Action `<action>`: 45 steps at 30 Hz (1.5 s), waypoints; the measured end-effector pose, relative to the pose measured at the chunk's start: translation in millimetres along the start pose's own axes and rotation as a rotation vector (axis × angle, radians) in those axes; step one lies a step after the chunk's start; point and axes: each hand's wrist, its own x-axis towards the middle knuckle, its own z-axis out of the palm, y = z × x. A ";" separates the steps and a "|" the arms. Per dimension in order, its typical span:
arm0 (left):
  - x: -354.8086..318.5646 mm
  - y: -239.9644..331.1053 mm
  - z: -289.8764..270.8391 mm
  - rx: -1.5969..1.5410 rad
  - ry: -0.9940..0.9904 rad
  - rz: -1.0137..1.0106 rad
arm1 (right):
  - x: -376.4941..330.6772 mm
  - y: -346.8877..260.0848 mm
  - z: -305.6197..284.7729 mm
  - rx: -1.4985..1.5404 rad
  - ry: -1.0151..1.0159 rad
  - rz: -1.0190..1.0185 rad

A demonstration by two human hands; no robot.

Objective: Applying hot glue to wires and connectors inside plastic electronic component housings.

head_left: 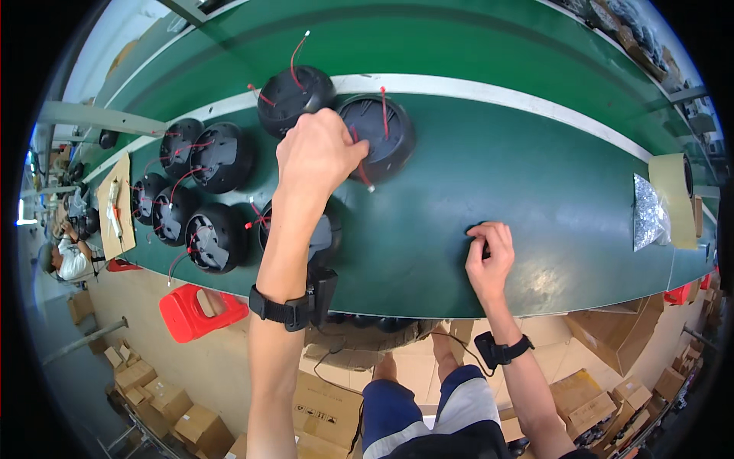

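Observation:
My left hand [321, 153] reaches to the back of the green bench, its fingers closed at the near-left rim of a round black plastic housing [394, 141] with red wires. Just behind that hand sits another black housing [294, 92], also with red wires that end in small connectors. A third housing [327, 233] is partly covered by my left forearm. Over the middle of the bench, my right hand [491, 256] is curled; something small and dark shows at its fingers, too little to name.
Several more black housings [222, 157] with red leads stand at the left of the green bench [428, 252]. A brown board [115, 206] carries a white tool. At the right lie a silvery bag [648, 214] and a tape roll [673, 195]. Below are a red jug [187, 314] and cardboard boxes [202, 428].

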 end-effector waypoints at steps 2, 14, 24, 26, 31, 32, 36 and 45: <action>4.8 -0.2 0.9 0.018 0.001 -0.010 | -1.2 0.0 -0.3 0.012 -0.007 0.040; -5.7 26.9 58.4 -0.175 0.366 0.244 | -1.7 -1.2 -0.4 0.081 0.015 0.121; -215.7 44.0 66.2 -0.222 0.058 0.567 | -10.6 16.7 3.2 0.200 0.153 0.295; -273.1 25.0 68.8 -0.267 -0.093 0.544 | -13.1 21.3 3.3 0.177 0.134 0.285; -303.5 -17.6 83.0 -0.208 0.007 0.387 | -15.1 25.4 0.3 0.126 0.024 0.251; -308.0 -21.8 83.5 -0.201 -0.017 0.414 | -15.1 25.5 -0.2 0.078 0.013 0.252; -352.2 -39.6 102.5 -0.337 -0.183 0.410 | -12.1 24.7 0.4 0.008 0.003 0.238; -326.9 -176.1 265.2 -0.205 -0.130 -0.393 | 3.0 -56.3 7.7 0.094 -0.263 0.045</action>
